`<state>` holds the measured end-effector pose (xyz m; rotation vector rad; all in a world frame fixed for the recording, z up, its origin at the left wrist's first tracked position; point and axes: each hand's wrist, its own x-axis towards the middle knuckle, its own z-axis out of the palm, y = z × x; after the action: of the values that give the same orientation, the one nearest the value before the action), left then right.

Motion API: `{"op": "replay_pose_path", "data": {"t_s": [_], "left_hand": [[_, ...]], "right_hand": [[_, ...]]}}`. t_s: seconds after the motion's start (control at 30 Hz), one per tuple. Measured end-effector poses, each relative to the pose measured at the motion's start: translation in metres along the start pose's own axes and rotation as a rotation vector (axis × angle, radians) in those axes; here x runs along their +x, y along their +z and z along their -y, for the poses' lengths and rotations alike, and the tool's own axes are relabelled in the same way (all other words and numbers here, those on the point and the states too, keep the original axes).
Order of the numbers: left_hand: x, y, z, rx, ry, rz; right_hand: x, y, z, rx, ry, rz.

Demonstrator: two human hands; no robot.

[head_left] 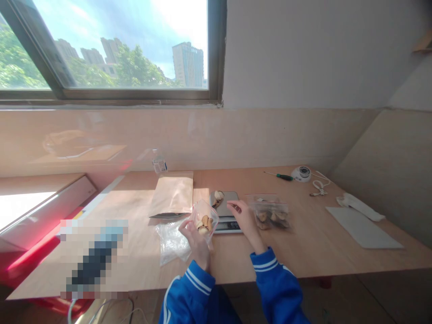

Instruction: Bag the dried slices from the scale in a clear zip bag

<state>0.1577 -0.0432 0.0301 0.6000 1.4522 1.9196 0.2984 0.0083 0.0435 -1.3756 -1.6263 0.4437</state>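
My left hand (pixel 195 238) holds a small clear bag of nuts (pixel 204 219) upright, just left of a digital kitchen scale (pixel 227 216). A few nuts (pixel 218 196) lie on the far part of the scale's platform. My right hand (pixel 243 217) hovers over the scale's right side, fingertips pinched together near the platform; whether they hold a nut I cannot tell. Both forearms wear blue sleeves with white stripes.
A brown paper pouch (pixel 173 195) and empty clear bags (pixel 172 243) lie left of the scale. A filled clear bag (pixel 272 212) sits to its right. Farther right are a screwdriver (pixel 280 176), a round white device (pixel 301 173), a cable (pixel 319 186) and a white sheet (pixel 362 227).
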Motion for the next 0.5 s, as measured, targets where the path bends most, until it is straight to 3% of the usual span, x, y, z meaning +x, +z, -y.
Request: {"op": "replay_pose_path", "data": {"t_s": [0.1,0.23,0.4,0.5], "left_hand": [[0.0,0.002,0.001,0.022,-0.014,0.028],[0.0,0.005,-0.004,0.016,-0.021,0.052],[0.009,0.003,-0.01,0.066,-0.016,0.007],[0.013,0.0,-0.009,0.053,-0.04,-0.001]], "right_hand": [[-0.002,-0.003,0.04,0.179,-0.018,-0.031],[-0.003,0.007,0.071,0.223,-0.107,0.067],[0.006,0.026,0.044,0.164,-0.153,-0.022],[0.012,0.037,0.019,0.004,-0.223,0.104]]}}
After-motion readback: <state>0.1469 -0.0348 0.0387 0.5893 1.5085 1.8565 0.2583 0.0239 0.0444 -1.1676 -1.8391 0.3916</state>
